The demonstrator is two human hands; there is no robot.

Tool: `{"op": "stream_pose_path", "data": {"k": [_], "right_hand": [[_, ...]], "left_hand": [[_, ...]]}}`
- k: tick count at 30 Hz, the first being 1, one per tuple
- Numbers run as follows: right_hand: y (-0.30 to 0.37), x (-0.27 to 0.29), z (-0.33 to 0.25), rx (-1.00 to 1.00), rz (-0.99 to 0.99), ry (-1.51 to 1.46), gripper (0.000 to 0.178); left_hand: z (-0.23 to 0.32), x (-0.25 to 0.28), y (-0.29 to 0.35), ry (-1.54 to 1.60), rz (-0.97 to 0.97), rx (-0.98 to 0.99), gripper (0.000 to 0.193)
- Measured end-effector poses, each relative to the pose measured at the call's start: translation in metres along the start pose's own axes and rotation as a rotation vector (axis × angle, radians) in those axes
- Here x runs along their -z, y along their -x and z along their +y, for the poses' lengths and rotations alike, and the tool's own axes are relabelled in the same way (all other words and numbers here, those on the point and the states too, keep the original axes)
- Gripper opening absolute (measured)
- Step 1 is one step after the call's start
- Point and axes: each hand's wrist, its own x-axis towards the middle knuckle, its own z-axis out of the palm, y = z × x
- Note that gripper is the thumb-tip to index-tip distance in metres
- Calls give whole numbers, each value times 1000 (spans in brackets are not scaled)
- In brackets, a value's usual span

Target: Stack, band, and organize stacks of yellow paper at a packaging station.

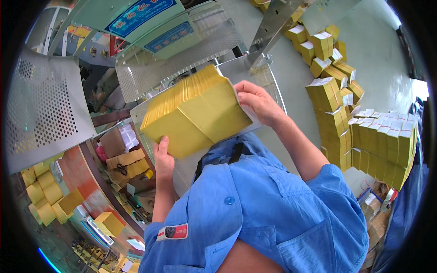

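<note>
A thick stack of yellow paper envelopes (214,119) is tilted in front of my body, its many edges fanned along the top and a seam running down its near face. My left hand (164,157) holds the lower left corner, thumb on the near face and the other fingers hidden. At the upper right end, my right hand (260,101) is closed round the edge, where a thin white strip shows. Beneath the stack lies a pale metal work surface (268,86) of a machine.
A perforated clear guard (168,59) and a green machine housing (127,13) stand beyond. At left is a perforated metal panel (41,104). Banded yellow bundles (384,141) are piled on the floor at right. Scissors (120,169) lie on cardboard at lower left.
</note>
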Motion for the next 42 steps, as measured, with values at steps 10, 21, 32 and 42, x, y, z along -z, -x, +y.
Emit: {"op": "stream_pose_path", "data": {"k": [10, 21, 32, 42], "right_hand": [[-26, 15, 21, 369, 323, 83, 14], [-25, 34, 3, 525, 843, 21, 12], [-8, -73, -108, 799, 124, 1737, 77], [-61, -68, -89, 845, 176, 1766, 78]], "left_hand": [[-58, -22, -45, -347, -145, -405, 38], [-56, -83, -60, -360, -78, -452, 29], [-39, -73, -51, -426, -50, -447, 34], [-41, -75, -53, -380, -58, -359, 42]]}}
